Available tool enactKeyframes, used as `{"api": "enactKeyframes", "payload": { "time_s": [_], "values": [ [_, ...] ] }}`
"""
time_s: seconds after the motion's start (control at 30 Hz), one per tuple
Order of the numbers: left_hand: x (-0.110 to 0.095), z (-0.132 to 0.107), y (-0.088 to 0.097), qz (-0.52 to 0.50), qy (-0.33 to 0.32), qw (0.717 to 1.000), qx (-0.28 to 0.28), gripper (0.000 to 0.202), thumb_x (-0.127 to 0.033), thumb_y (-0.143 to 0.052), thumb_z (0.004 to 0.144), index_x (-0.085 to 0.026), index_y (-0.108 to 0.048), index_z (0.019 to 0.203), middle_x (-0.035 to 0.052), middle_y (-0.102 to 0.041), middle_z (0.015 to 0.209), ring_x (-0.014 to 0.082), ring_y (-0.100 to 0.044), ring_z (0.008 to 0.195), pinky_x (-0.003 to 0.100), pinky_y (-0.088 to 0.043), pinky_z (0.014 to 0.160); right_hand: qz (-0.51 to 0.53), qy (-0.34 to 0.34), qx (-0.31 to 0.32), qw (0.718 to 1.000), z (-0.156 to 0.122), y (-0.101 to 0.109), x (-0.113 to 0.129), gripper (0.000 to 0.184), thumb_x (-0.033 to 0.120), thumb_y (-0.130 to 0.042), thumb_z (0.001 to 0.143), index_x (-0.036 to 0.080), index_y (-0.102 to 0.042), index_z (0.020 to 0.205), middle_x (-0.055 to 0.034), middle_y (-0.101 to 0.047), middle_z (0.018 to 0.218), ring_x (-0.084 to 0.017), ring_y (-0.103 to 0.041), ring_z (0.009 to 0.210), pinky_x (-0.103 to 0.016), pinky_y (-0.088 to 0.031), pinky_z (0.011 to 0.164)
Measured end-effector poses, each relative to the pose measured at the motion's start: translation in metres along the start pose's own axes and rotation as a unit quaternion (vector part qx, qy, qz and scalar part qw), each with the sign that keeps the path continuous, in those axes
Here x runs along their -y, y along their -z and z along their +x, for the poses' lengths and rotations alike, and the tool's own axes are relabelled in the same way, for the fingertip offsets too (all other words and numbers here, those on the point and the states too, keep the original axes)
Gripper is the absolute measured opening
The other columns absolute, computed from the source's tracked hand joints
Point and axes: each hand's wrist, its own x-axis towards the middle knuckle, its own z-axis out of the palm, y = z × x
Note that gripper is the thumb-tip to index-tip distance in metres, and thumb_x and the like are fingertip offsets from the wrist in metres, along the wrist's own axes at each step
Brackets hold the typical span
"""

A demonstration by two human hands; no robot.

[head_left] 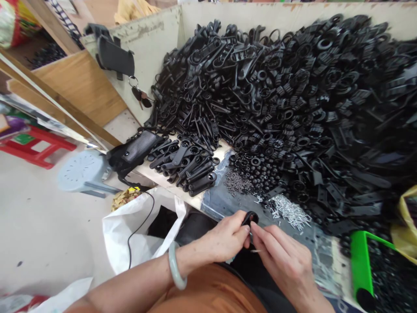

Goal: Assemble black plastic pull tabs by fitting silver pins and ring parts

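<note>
A black plastic ring-ended part point(251, 216) is gripped by my left hand point(228, 234), its fingers closed round the lower portion, which they mostly hide. My right hand point(285, 254) meets it from the other side, thumb and fingertips pinched together at the ring. Whatever small piece sits between those fingertips is too hidden to name. Just beyond the hands, on the bench, are a heap of short silver pins point(289, 211), a heap of small dark screw-like pieces point(239, 183) and small round black pieces point(260, 169).
A large pile of black plastic parts point(260, 82) fills the back. Handle-like black pieces point(185, 163) lie in rows at left, beside a black mesh-fronted device point(138, 150). A green bin point(361, 261) stands right; a white bag point(120, 243) hangs below.
</note>
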Motion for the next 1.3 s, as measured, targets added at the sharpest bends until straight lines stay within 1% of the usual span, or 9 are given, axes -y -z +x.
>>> {"api": "enactKeyframes", "payload": {
  "time_s": [0.17,0.27,0.47,0.57,0.73,0.87,1.0,1.17,1.3],
  "values": [
    [-0.001,-0.001,0.002,0.019,0.007,0.999,0.025,0.014,-0.023,-0.044,0.095,-0.025,-0.049,0.083,-0.0020,-0.057,0.072,0.0149,-0.052,0.068,0.026,-0.039,0.068,0.077,-0.065,0.007,0.995,-0.002,-0.003,-0.003,0.014,0.012,-0.058,0.099,0.020,-0.069,0.102,0.0006,-0.066,0.073,-0.010,-0.063,0.056,-0.020,-0.050,0.055],
    [0.000,-0.001,0.002,-0.002,0.010,0.999,0.038,0.013,-0.025,-0.045,0.095,-0.024,-0.050,0.083,-0.0017,-0.056,0.072,0.0146,-0.050,0.067,0.025,-0.039,0.066,0.106,-0.092,0.018,0.990,-0.002,-0.004,-0.005,0.014,0.014,-0.058,0.099,0.021,-0.069,0.101,0.0000,-0.067,0.075,-0.010,-0.063,0.056,-0.020,-0.049,0.052],
    [0.011,0.002,0.005,-0.034,0.016,0.997,0.062,0.017,-0.037,-0.047,0.098,-0.022,-0.052,0.093,-0.0029,-0.054,0.073,0.0105,-0.045,0.059,0.022,-0.035,0.056,0.088,-0.047,0.012,0.995,-0.001,-0.004,-0.004,0.014,0.009,-0.058,0.098,0.018,-0.068,0.103,-0.0002,-0.066,0.074,-0.010,-0.064,0.060,-0.019,-0.049,0.056],
    [0.016,0.002,0.006,-0.049,0.008,0.996,0.074,0.025,-0.045,-0.049,0.098,-0.020,-0.052,0.095,-0.0036,-0.053,0.071,0.0097,-0.044,0.058,0.022,-0.035,0.054,0.086,-0.057,0.018,0.994,0.001,-0.004,-0.001,0.014,0.011,-0.057,0.100,0.017,-0.069,0.104,-0.0012,-0.067,0.077,-0.010,-0.064,0.062,-0.019,-0.050,0.059],
    [0.019,0.002,0.006,-0.105,0.006,0.992,0.075,0.035,-0.053,-0.050,0.099,-0.019,-0.053,0.101,-0.0039,-0.052,0.071,0.0086,-0.040,0.057,0.023,-0.032,0.055,0.163,-0.155,0.056,0.973,0.001,0.005,0.001,0.018,0.019,-0.054,0.103,0.021,-0.069,0.114,-0.0005,-0.066,0.082,-0.010,-0.064,0.064,-0.017,-0.052,0.060],
    [0.019,0.002,0.008,-0.117,0.003,0.991,0.070,0.039,-0.057,-0.052,0.098,-0.019,-0.054,0.105,-0.0028,-0.055,0.073,0.0089,-0.041,0.058,0.023,-0.031,0.056,0.135,-0.246,0.077,0.957,-0.010,0.015,0.003,0.031,0.027,-0.048,0.106,0.022,-0.059,0.135,-0.0030,-0.067,0.094,-0.012,-0.069,0.075,-0.019,-0.058,0.067],
    [0.023,0.003,0.009,-0.109,0.006,0.992,0.069,0.039,-0.057,-0.049,0.100,-0.018,-0.052,0.103,-0.0033,-0.054,0.074,0.0086,-0.040,0.059,0.023,-0.031,0.056,0.095,-0.212,0.116,0.966,-0.020,0.021,0.009,0.040,0.019,-0.038,0.108,0.025,-0.056,0.143,-0.0069,-0.067,0.111,-0.012,-0.072,0.092,-0.019,-0.058,0.080],
    [0.028,0.005,0.009,-0.089,0.006,0.993,0.071,0.039,-0.057,-0.048,0.101,-0.019,-0.053,0.106,-0.0035,-0.054,0.074,0.0088,-0.042,0.059,0.022,-0.033,0.056,0.073,-0.154,0.115,0.979,-0.017,0.023,0.011,0.041,0.013,-0.039,0.107,0.021,-0.059,0.142,-0.0046,-0.069,0.095,-0.012,-0.072,0.082,-0.018,-0.058,0.073],
    [0.025,0.005,0.008,-0.090,0.006,0.994,0.064,0.041,-0.059,-0.049,0.100,-0.019,-0.053,0.104,-0.0036,-0.054,0.072,0.0088,-0.041,0.057,0.022,-0.031,0.054,0.014,-0.114,0.114,0.987,-0.018,0.018,0.008,0.040,0.012,-0.037,0.107,0.018,-0.064,0.135,-0.0058,-0.071,0.093,-0.013,-0.073,0.079,-0.020,-0.059,0.070]
  ]
}}
